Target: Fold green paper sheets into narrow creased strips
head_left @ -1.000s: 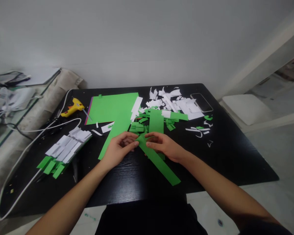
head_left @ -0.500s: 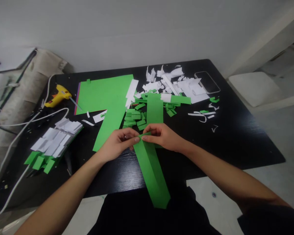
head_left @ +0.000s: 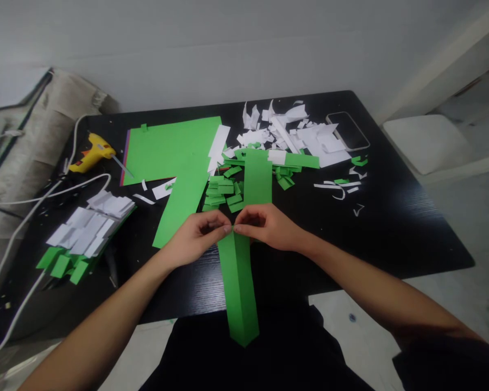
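Observation:
A long green paper strip (head_left: 239,288), creased lengthwise down its middle, hangs over the table's front edge toward my lap. My left hand (head_left: 198,236) pinches its top end between thumb and fingers. Right beside it, my right hand (head_left: 267,228) pinches the same end, the two thumbs nearly touching. Beyond my hands lies another green strip (head_left: 258,179), and a wider green strip (head_left: 179,209) slants off to the left. Small folded green paper pieces (head_left: 220,190) are heaped between these two.
At the left are a yellow glue gun (head_left: 92,153), its white cable (head_left: 8,252), and a bundle of folded white and green pieces (head_left: 85,233). Green sheets (head_left: 167,144) lie at the back. White paper scraps (head_left: 285,127) and a phone (head_left: 348,131) occupy the back right of the black table (head_left: 391,228).
The strip's lower end has swung left, so it now hangs nearly straight down with the crease facing me. Both hands still pinch its top, thumbs slightly shifted. The view has moved a little.

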The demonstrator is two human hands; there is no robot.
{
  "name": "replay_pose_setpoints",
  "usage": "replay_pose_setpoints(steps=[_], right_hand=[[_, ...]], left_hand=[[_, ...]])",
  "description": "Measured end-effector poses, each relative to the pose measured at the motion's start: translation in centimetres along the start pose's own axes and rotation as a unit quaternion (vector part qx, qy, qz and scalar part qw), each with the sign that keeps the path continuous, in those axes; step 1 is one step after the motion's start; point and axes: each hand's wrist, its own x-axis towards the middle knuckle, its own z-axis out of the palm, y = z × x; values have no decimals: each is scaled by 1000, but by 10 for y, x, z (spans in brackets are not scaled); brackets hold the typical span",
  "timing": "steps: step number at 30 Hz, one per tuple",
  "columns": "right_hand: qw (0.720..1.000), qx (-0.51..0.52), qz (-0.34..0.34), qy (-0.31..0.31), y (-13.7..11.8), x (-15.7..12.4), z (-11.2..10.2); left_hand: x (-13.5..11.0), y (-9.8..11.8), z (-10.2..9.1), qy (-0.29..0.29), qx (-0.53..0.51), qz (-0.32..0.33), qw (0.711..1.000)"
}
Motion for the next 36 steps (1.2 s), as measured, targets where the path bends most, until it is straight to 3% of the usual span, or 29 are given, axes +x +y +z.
replay_pose_setpoints(steps=[20, 32, 36], right_hand=[[997, -19, -44, 59, 1, -2, 7], [989, -41, -67, 125, 1, 1, 3], [989, 29, -50, 138, 2, 3, 2]], left_hand=[[-2, -4, 5, 73, 40, 56, 995], [0, 0, 6, 142, 8, 16, 990], [0, -3, 4, 176, 11, 13, 984]])
